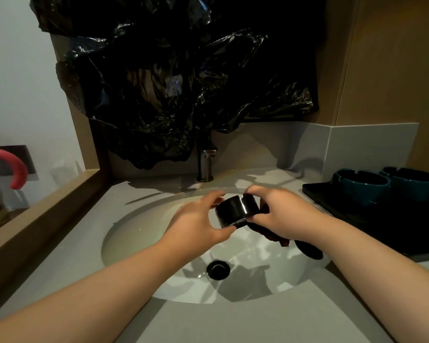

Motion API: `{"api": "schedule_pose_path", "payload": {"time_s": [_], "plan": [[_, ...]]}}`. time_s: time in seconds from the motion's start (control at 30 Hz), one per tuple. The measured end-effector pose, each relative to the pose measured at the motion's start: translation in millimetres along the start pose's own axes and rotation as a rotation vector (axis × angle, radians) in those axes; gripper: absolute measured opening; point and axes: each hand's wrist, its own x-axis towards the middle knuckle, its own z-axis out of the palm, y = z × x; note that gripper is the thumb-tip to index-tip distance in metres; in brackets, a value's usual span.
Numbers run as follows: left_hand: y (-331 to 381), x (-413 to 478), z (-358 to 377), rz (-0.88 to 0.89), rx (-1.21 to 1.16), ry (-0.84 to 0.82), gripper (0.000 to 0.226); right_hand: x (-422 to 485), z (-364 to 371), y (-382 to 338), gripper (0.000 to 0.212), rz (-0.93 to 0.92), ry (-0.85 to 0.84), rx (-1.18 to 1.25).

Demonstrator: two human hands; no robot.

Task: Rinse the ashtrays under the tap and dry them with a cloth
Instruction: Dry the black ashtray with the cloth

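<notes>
Two-handed grip on black ashtray (237,210) above sink (134,243). Clasped by left hand (196,219); pinched by right hand (282,214) together with dark cloth (307,250).

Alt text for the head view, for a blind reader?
Both hands hold a black ashtray above a white sink: the left hand grips its side, the right hand holds it with a dark cloth. Two teal ashtrays stand on a black tray at right.

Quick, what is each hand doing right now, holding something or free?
Left hand: holding the black ashtray, thumb and fingers curled round it.
Right hand: holding the dark cloth against the same ashtray.
</notes>
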Motion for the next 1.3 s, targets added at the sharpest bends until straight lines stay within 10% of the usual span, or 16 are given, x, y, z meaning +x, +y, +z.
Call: {"api": "schedule_pose_path", "payload": {"time_s": [0.27, 0.43, 0.67, 1.07, 1.3], "plan": [[5.4, -0.8, -2.8, 0.011, 0.097, 0.086, 0.039, 3.7, -2.1, 1.2, 0.045, 0.087, 0.007, 0.245], [3.5, 2.1, -5.4, -0.169, -0.009, 0.095, 0.041, 2.0, -5.0, -5.7, 0.010, 0.054, 0.331, 0.477], [12.4, -2.1, -3.5, -0.050, 0.004, 0.086, 0.033, 3.2, 19.0, -18.4, 0.018, -0.338, 0.494, 0.029], [8.1, -1.0, -6.5, -0.151, -0.237, 0.132, 0.037, 15.0, 8.1, 14.8, 0.017, 0.049, 0.497, 0.345], [11.2, -2.1, -4.1, -0.160, -0.196, 0.175, 0.032, 2.7, 21.8, -15.0, 0.021, -0.383, 0.576, -0.067]]}}
